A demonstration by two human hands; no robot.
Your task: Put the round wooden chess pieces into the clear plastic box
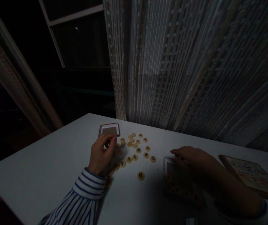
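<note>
My left hand [101,153] is over the left part of the table, fingers curled and thumb drawn in to them. Whatever may be between its fingertips is hidden. Just beyond it lies a small open tray [119,130], partly covered by the hand. Round wooden Chinese chess pieces [135,157] with dark or red characters are spread beside and under this hand. To the right, my right hand [192,159] reaches over a second open box [168,165], its fingers extended near the far rim. Several chess pieces [176,189] sit along the near side of that box, in shadow.
One chess piece [141,176] lies apart, nearer me. A flat box or board with a multicoloured printed top [253,172] rests at the right. The white table [54,159] ends at a back edge before a striped curtain [148,62]. The room is dim.
</note>
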